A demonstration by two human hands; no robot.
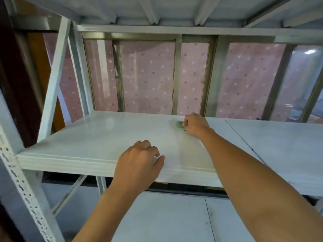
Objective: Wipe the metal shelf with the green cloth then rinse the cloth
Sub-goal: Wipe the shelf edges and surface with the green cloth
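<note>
White painted metal is what your left hand [139, 161] leans on, low in the centre of the frame. Its fingers are loosely curled on the front lip of the metal shelf [97, 137] and hold nothing. The surface has a sheen and may be damp, so that hand could slide off the lip if you put more weight on it while stretching forward.

Further in, right of centre, a seam [241, 135] crosses the shelf, and a dragged corner of fabric could snag there.

At the far edge, your right hand [195, 124] grips the green cloth [180, 126], bunched so small that only a scrap shows. A wad that tight probably wipes a narrow strip and leaves streaks. It is also close to the back edge, just before the window [148, 75], so a loosened grip could drop it behind the shelf.
</note>
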